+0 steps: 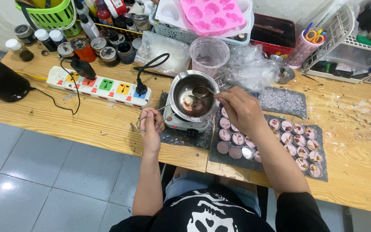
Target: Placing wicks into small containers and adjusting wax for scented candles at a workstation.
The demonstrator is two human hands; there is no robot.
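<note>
Two hands are at work over a small steel melting pot (193, 98) that sits on a white electric hot plate (184, 122) near the front edge of the wooden bench (86, 116). The left hand (151, 124) is closed around the pot's wire handle (144, 122), steadying it. The right hand (239, 109) pinches a metal spoon (202, 91), its bowl dipped inside the pot above a pinkish melt.

Risks noted: the pot is larger than the plate and is held only by a thin wire, so a hard stir could tip it and spill hot liquid toward the lap. The forearm crosses the filled small round moulds (280, 141) on the grey mat (318, 176); a dropped elbow would smear them. The plate's black cord (149, 68) runs to the power strip (104, 86) just beside the pot, within reach of a splash.
</note>
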